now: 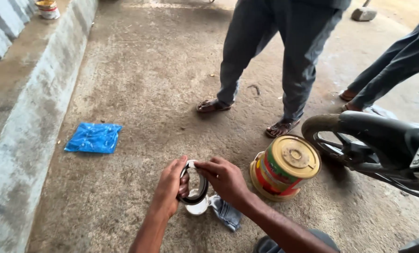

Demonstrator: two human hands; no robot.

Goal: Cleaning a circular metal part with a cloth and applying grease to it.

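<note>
gripping a black round rubber ring (194, 183) from both sides, the left hand (170, 187) and right hand (224, 179) have fingers clamped on its rim, above a small white dish (197, 206) and grey cloth (226, 213). even pressure from both sides should keep the ring from twisting. a yellow-lidded tin (286, 166) stands beyond the right fingers.

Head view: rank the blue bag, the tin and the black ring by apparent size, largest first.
1. Tin
2. Blue bag, close to the tin; it lies farther off, so that order is unsure.
3. Black ring, held in both hands.
</note>
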